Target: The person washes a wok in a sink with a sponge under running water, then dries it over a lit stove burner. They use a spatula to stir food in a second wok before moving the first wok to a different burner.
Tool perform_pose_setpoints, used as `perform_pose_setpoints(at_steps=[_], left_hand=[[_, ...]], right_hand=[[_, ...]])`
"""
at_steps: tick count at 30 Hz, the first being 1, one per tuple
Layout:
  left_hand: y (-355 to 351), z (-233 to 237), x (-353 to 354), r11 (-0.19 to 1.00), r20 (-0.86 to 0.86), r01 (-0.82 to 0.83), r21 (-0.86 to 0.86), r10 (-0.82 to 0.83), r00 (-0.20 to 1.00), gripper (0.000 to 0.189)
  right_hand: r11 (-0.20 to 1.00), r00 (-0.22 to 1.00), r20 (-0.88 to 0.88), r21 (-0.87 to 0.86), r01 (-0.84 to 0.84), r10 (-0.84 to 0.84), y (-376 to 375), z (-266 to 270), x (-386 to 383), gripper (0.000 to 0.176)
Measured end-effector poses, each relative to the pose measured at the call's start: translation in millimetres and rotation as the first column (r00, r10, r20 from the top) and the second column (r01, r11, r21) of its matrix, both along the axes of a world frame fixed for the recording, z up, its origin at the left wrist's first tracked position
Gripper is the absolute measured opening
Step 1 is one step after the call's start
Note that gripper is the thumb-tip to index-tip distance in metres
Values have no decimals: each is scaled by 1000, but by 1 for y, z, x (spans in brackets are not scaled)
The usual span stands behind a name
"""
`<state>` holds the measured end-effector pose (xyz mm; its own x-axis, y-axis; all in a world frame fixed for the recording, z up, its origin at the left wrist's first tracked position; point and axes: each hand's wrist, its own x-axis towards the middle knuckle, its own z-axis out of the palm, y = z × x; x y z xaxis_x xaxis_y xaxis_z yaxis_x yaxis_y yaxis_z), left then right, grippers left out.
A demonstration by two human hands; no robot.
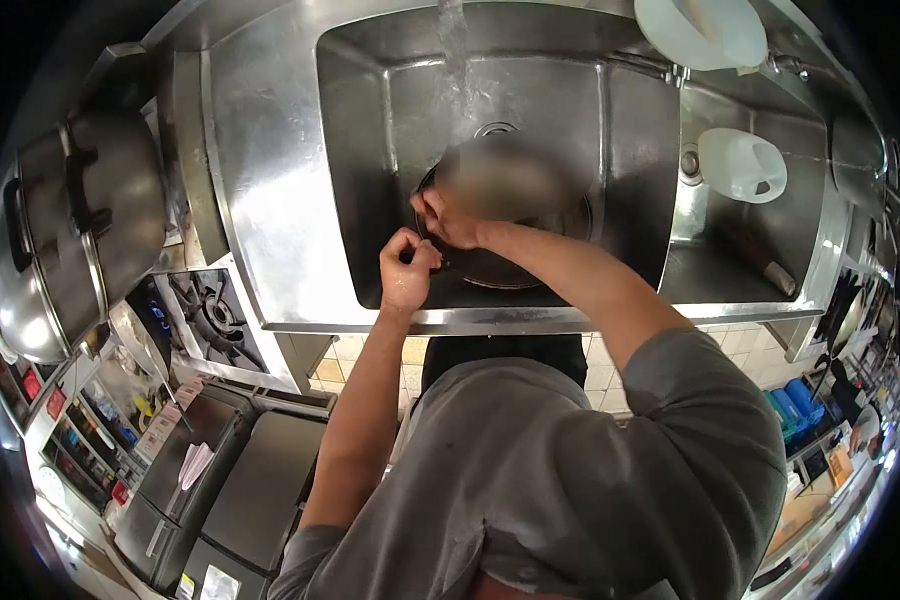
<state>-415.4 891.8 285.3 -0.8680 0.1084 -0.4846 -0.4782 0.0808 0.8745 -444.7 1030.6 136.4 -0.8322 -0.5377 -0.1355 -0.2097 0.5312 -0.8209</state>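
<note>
A round dark pan (505, 272) lies in the large sink basin (630, 180); the middle of it is blurred. My left hand (407, 270) is closed in a fist at the pan's lower left edge, and whatever it grips there is hidden. Just above it, my right hand (450, 220) reaches across to the pan's left side with its fingers curled together. Anything inside those fingers is too small or covered to make out. Water (454, 60) runs down into the basin behind the pan, near the drain (495, 129).
A smaller basin on the right holds a translucent plastic jug (742, 165). Another whitish container (700, 32) is at the back right. Steel counter (265, 150) borders the sink's left side, with a gas burner (213, 312) and large lidded steel vessel (100, 230) beyond.
</note>
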Motion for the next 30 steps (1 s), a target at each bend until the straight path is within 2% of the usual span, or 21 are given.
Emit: perform_pose_setpoints(at_steps=[2, 3, 4, 5, 7, 8, 10, 12, 13, 14, 15, 16, 19, 20, 22, 24, 25, 26, 27, 28, 30], left_hand=[[-12, -2, -1, 1000, 31, -6, 6, 6, 1000, 19], [-12, -1, -1, 1000, 19, 0, 8, 0, 1000, 19], [-11, -2, -2, 1000, 9, 9, 13, -9, 1000, 19], [-11, -2, -2, 1000, 10, 14, 5, -15, 1000, 20], [-14, 1, -2, 1000, 26, -8, -6, 8, 1000, 20], [-12, 2, -3, 1000, 37, -26, -4, 26, 999, 21], [-23, -8, -3, 996, 37, -19, 86, 16, 999, 21], [-26, -4, -4, 1000, 9, 15, 15, -15, 1000, 21], [-25, -5, -4, 996, -1, 0, 85, 0, 1000, 21], [-23, -2, -8, 997, -8, -8, 81, 9, 1000, 21], [-21, 5, -9, 1000, 13, 13, 2, -13, 1000, 21], [-20, 7, -6, 997, 39, 40, -69, -37, 999, 21], [-32, -3, -13, 1000, 55, 8, -9, -7, 998, 20], [-36, -1, -11, 1000, 77, -5, -3, 5, 997, 20], [-39, -3, -16, 999, 37, -3, 35, 2, 999, 20], [-39, 0, -12, 1000, 47, 25, -5, -24, 999, 19], [-41, -3, -12, 1000, 78, 3, 19, -5, 997, 19], [-46, -5, -15, 1000, 108, -10, -24, 13, 994, 20], [-50, -10, -19, 999, 96, -34, 24, 32, 995, 20], [-55, -10, -15, 996, 102, -58, 64, 51, 993, 20], [-58, -10, -10, 997, 103, -53, 57, 47, 994, 20]], right_hand=[[995, 996, -57, -69, -73, 69, 16, -5, -5, 40], [979, 984, 160, 197, 44, -76, 33, 6, -28, 38], [878, 907, 321, 469, 96, -271, 42, 9, -46, 36], [879, 912, 313, 467, 97, -267, 36, -6, -53, 36], [934, 955, -13, 205, 292, -296, 14, -35, -40, 32], [934, 956, -12, 210, 289, -293, 5, -37, -27, 32], [996, 979, -198, -81, 39, -55, -17, -19, -2, 34], [999, 994, -101, 22, -28, 30, 16, -27, -16, 35], [949, 959, -87, 148, 279, -268, 31, -37, -30, 34], [791, 832, -107, 265, 551, -544, 37, -47, -44, 34], [883, 881, 47, 20, 470, -470, 30, -70, -43, 36], [883, 881, 53, 27, 469, -470, 20, -64, -32, 36], [960, 972, -146, -237, 147, -185, -26, -48, -7, 26], [960, 974, -137, -239, 146, -182, -14, -49, -12, 26], [847, 832, 172, 187, 498, -527, 29, -55, -63, 24], [805, 792, 169, 231, 547, -587, 1, -31, -52, 22], [911, 887, 249, -42, 410, -388, -20, -31, -36, 22], [916, 956, 248, -326, 234, -156, -30, -27, -32, 23], [904, 942, 334, -403, 142, 1, -28, 7, -33, 22], [901, 939, 343, -409, 141, 8, -27, -2, -32, 22], [896, 820, 525, -217, 388, -228, -12, -34, -52, 24]])
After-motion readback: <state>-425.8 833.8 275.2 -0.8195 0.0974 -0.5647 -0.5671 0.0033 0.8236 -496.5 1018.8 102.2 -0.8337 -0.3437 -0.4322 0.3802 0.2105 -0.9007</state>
